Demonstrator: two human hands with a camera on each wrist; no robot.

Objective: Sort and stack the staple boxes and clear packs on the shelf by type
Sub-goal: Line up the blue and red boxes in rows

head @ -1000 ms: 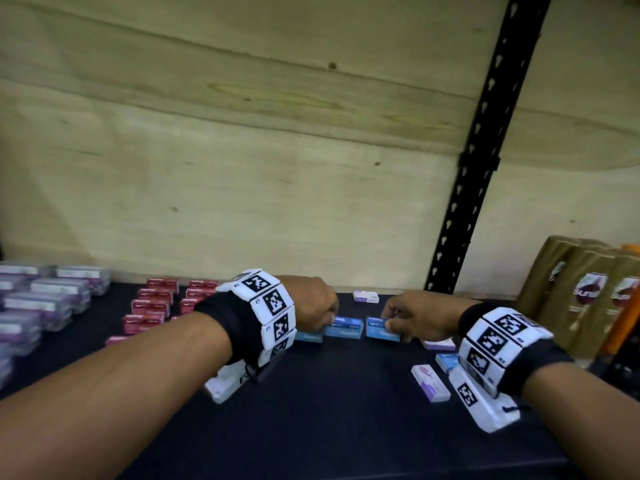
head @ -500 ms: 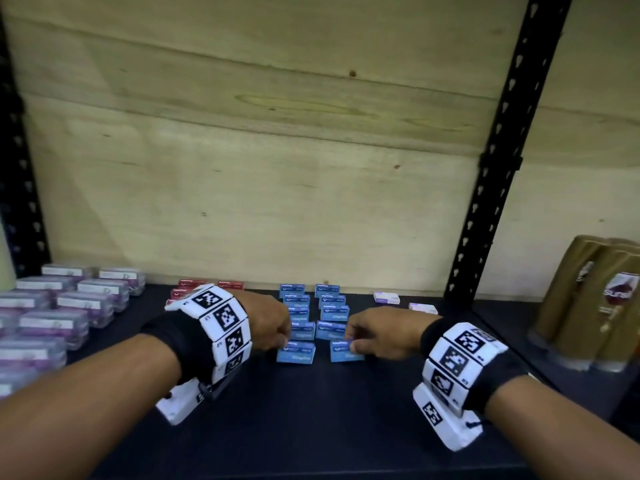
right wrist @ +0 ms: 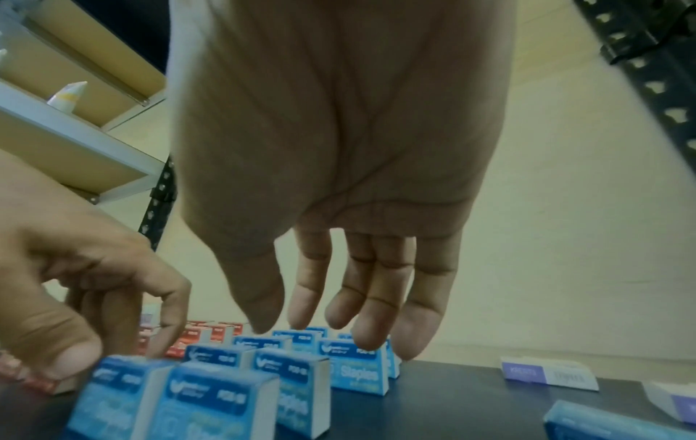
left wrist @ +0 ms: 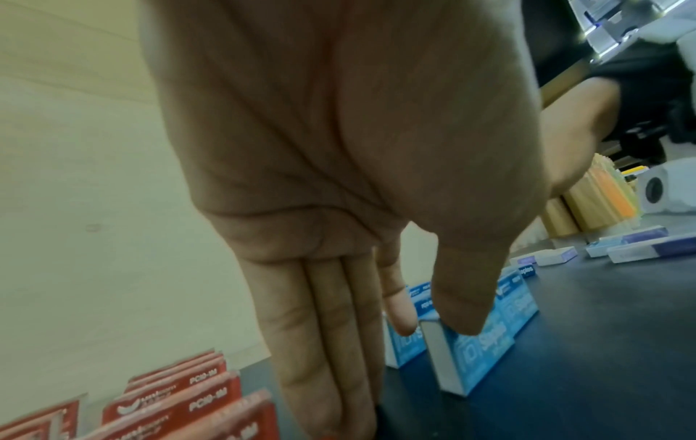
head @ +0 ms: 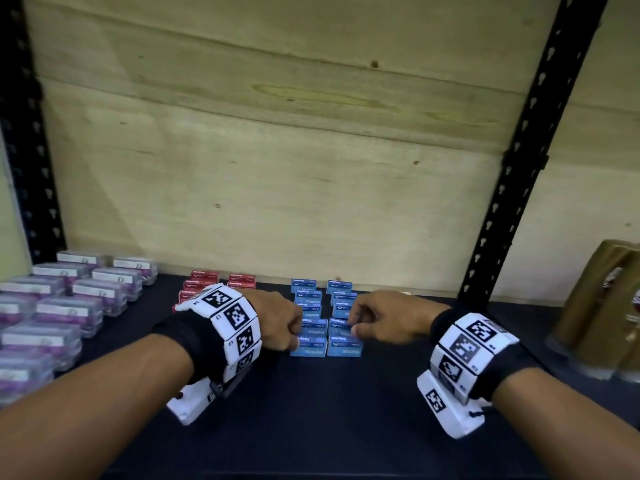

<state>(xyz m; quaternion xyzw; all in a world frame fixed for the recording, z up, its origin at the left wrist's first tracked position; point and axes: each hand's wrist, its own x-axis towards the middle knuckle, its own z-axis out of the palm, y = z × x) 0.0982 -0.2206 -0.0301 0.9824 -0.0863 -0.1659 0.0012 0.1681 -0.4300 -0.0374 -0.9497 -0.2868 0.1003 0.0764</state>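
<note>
We see two rows of blue staple boxes (head: 325, 317) standing upright on the dark shelf (head: 311, 410), running from the plywood back wall (head: 277, 150) toward us, and we take these rows as our landmark. Our left hand (head: 277, 323) sits at the left side of the rows' near end; from the wrist view its fingers (left wrist: 327, 327) lie straight and pressed side by side, pointing down at the shelf, while the thumb tip rests on the top edge of the front-left blue box (head: 308, 346). We cannot tell whether the forefinger behind that box closes a pinch on it. Our right hand (head: 388, 318) sits at the right side of the same near end, over the front-right blue box (head: 344, 345); its fingers (right wrist: 376, 297) hang down slightly spread and loosely bent, the tips just above or on the tops of boxes in the right row, with nothing clasped between them. To the left of the blue rows stand red staple boxes (head: 204, 284), also in rows, partly hidden by the left wrist band. Farther left of those lie the clear packs (head: 69, 306) with purple contents, stacked in rows. To the right of the blue rows, a few purple-and-white boxes (right wrist: 546, 376) lie flat on the shelf, apart from one another.
</note>
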